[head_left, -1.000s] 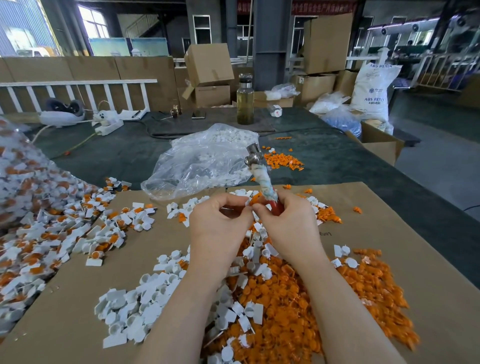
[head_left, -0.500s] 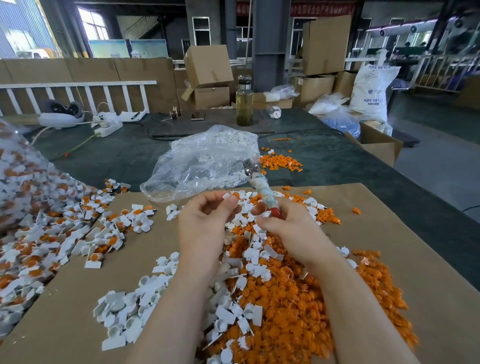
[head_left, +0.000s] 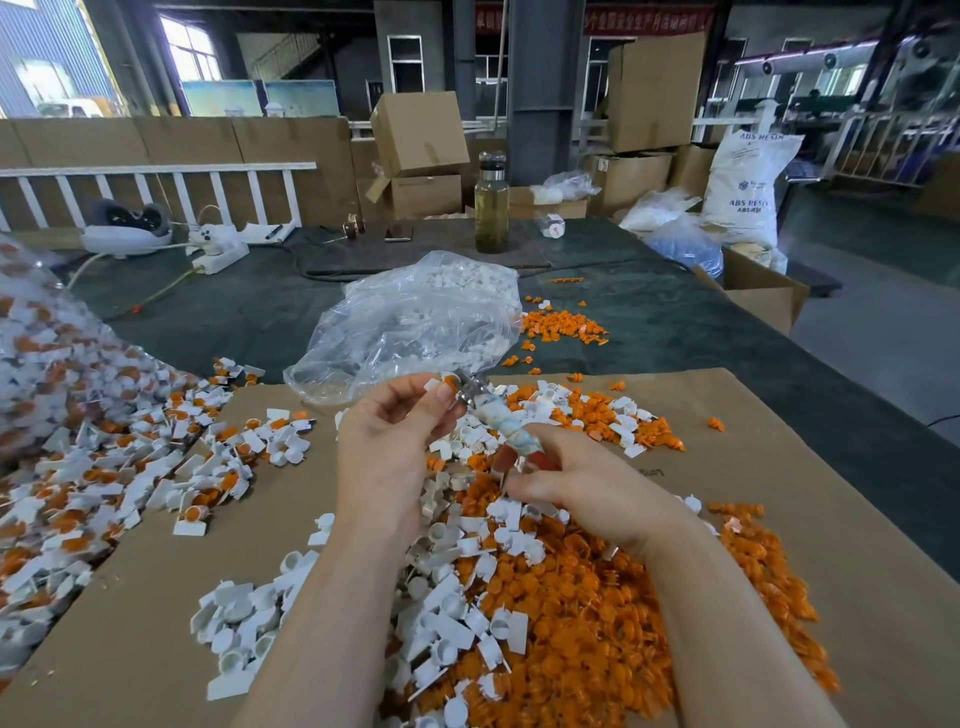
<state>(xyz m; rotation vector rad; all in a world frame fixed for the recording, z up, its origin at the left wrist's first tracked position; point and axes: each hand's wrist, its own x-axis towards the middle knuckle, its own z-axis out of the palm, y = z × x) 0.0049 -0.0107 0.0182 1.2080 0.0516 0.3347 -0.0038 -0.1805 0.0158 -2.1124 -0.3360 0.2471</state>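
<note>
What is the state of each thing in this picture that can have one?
Left hand: pinches a white part at the metal head of the tool.
Right hand: grips the tool by its handle.
Tool: held tilted, metal head up and away from the person.
Clear plastic bag: slumped, partly filled.
Glass bottle: upright, capped, holds yellowish liquid.
ABS resin sack: standing upright.

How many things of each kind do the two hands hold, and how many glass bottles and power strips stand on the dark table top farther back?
Hand tool, gripped by the right hand: 1
White plastic part, pinched by the left hand: 1
Glass bottle: 1
Power strip: 1
Total: 4
</note>
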